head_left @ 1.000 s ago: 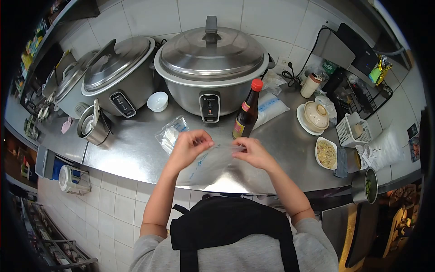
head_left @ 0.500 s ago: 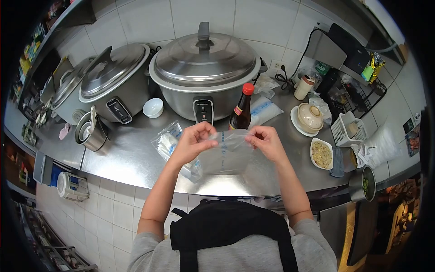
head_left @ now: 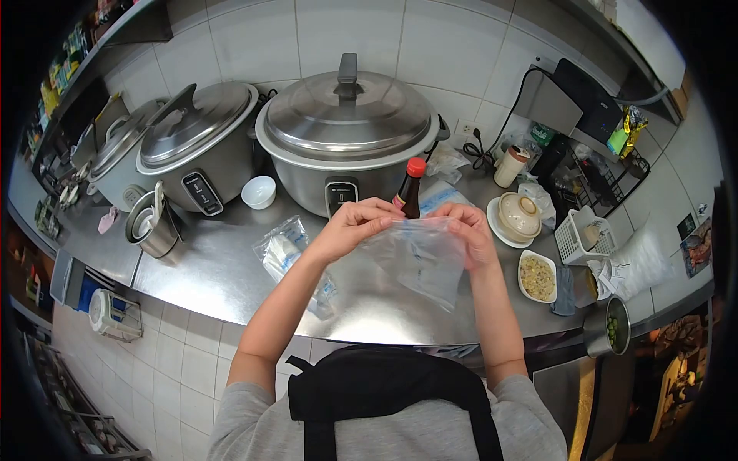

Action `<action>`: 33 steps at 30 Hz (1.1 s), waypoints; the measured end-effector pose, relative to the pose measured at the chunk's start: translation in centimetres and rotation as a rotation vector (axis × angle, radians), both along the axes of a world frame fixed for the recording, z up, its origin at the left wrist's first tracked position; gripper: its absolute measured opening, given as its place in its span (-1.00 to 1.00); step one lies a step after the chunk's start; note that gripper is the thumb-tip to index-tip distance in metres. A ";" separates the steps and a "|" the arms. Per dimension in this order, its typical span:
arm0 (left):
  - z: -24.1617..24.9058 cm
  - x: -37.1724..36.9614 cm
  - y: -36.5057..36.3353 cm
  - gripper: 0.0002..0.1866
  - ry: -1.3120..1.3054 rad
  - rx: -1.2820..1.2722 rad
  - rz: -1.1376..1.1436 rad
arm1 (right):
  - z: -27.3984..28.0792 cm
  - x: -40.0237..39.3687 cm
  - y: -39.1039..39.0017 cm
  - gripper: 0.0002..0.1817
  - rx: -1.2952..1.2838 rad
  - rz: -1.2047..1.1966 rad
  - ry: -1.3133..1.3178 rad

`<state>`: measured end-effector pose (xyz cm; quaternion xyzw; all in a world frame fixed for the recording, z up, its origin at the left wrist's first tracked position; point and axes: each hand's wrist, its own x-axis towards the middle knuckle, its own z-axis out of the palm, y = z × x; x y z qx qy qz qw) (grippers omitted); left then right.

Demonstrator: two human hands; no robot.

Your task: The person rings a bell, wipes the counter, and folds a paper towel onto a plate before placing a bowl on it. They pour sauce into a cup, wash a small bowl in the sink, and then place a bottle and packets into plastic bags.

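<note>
A clear plastic bag [head_left: 427, 265] with faint blue print hangs between my two hands above the steel counter. My left hand [head_left: 357, 228] pinches its upper left edge between thumb and fingers. At the upper right edge, my right hand [head_left: 470, 234] is closed on the bag, with part of the film lying over the fingers and palm. Right behind the hands stands a dark sauce bottle [head_left: 410, 190] with a red cap, its lower part hidden by them. To the left of the bag, a clear packet of folded bags [head_left: 286, 253] lies on the counter, partly behind my left forearm.
A large rice cooker [head_left: 346, 131] stands at the back, with smaller cookers [head_left: 196, 146] to its left. A white bowl [head_left: 259, 192] and a metal pot with utensils [head_left: 155, 227] sit before them. On the right are a lidded clay pot [head_left: 520, 215], a dish of food [head_left: 536, 276] and a white basket [head_left: 582, 237].
The bag has swung to the right and its film now overlaps my right hand. My left hand has shifted right along the bag's upper edge. The view has tilted slightly.
</note>
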<state>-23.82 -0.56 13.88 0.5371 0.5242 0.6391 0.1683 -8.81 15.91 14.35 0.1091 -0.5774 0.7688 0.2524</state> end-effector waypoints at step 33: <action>-7.5 -4.1 6.5 -0.87 -1.115 -0.123 -0.196 | -6.8 -7.9 6.8 -0.96 -0.321 -0.226 -0.504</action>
